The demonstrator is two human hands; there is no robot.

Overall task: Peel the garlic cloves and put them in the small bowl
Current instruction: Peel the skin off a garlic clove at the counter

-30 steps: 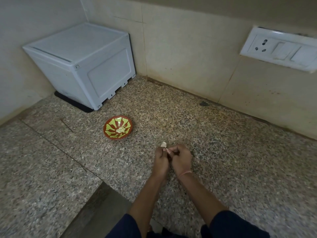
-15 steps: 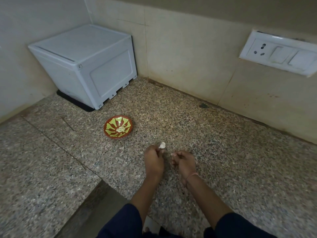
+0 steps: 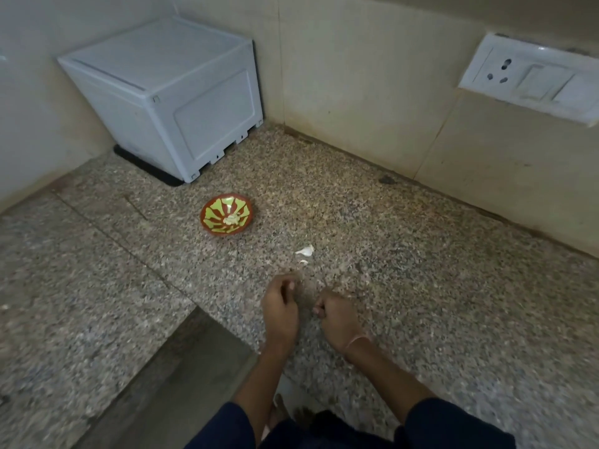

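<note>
A speckled granite tabletop [image 3: 421,303] fills most of the frame and meets a beige tiled wall [image 3: 356,76] along the top. In the upper left corner a white plastic box [image 3: 168,92] stands on a black mat [image 3: 146,166], with its back near the wall. At the upper right a white socket plate [image 3: 531,79] is fixed to the wall. At lower left a darker, smooth strip [image 3: 181,384] cuts in below the granite edge.

Two bare forearms rise from dark blue sleeves [image 3: 453,426] at the bottom centre. The left hand [image 3: 280,307] and the right hand [image 3: 338,317] are low over the tabletop just below the centre, near each other but apart. A thin thread [image 3: 356,340] circles the right wrist. Both hands have curled fingers. The left grip is narrow, with the thumb laid against the fingers, and whether it holds anything I cannot tell. The right grip is a tight fist, and what it holds, if anything, is hidden too.

The bowl [image 3: 207,218], red-brown with green rays, sits left of centre, between the box and the hands and well apart from both. A small pale heap of cloves [image 3: 230,219] lies in its bottom.

A white garlic piece [image 3: 305,251] lies on the tabletop just above the hands, to the lower right of the bowl. Whether it is a clove or loose skin is unclear. Just below it is a smaller white scrap [image 3: 303,261].
</note>
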